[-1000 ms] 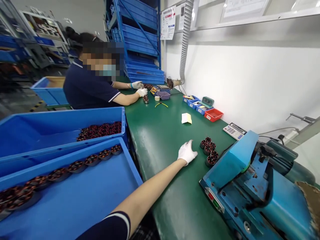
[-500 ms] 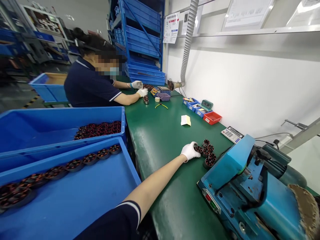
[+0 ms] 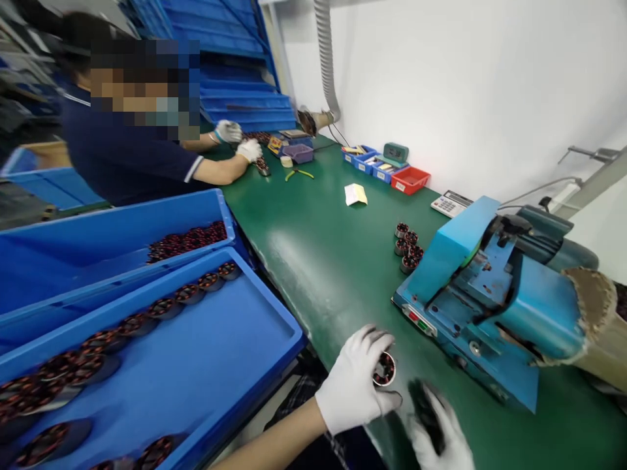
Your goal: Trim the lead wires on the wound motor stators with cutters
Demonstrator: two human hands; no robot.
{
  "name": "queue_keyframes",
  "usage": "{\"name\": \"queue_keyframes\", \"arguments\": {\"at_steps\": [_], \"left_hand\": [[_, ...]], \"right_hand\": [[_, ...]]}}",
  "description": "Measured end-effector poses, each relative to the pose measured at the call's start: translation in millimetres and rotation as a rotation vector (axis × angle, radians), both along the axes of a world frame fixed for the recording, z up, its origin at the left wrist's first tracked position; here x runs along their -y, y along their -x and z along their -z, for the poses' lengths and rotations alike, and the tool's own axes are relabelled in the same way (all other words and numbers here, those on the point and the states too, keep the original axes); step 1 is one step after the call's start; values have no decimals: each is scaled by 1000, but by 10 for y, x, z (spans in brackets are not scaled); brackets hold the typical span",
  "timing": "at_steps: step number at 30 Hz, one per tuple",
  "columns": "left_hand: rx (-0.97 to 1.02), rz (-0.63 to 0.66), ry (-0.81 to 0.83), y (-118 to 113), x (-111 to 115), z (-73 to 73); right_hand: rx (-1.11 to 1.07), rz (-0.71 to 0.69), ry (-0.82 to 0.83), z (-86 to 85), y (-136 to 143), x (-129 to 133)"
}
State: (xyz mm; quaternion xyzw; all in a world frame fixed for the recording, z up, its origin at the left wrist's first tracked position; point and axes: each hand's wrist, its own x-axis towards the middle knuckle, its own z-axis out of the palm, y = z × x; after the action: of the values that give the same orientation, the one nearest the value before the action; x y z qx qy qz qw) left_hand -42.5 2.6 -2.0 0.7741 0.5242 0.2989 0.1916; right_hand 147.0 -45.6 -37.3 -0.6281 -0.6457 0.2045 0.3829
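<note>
My left hand [image 3: 353, 380], in a white glove, is closed around a ring-shaped motor stator [image 3: 385, 369] with dark red windings, above the green bench near its front edge. My right hand [image 3: 438, 427] is just right of it, at the bottom of the view, blurred. Its glove is white with blackened parts, and its fingers look curved and apart. I make out nothing held in it. Several more stators [image 3: 401, 247] stand in a small group on the bench, left of a blue grinding machine [image 3: 509, 307].
A blue tray [image 3: 235, 352] with a row of stators lies left, beside a deeper blue bin [image 3: 112, 219] holding many more. A co-worker [image 3: 122, 150] with gloved hands handles parts farther back. Small bins [image 3: 410, 181], a calculator [image 3: 450, 203] and a paper slip [image 3: 355, 194] lie along the bench.
My left hand has drawn back from the group of stators towards me, bringing one stator with it. My right hand has come into view. The camera view has tilted down.
</note>
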Motion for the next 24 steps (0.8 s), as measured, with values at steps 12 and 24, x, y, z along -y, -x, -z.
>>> {"name": "queue_keyframes", "arguments": {"at_steps": [12, 24], "left_hand": [[27, 270, 71, -461, 88, 15], [131, 388, 23, -398, 76, 0]], "right_hand": [[-585, 353, 205, -207, 132, 15], [-860, 404, 389, -512, -233, -53]]}}
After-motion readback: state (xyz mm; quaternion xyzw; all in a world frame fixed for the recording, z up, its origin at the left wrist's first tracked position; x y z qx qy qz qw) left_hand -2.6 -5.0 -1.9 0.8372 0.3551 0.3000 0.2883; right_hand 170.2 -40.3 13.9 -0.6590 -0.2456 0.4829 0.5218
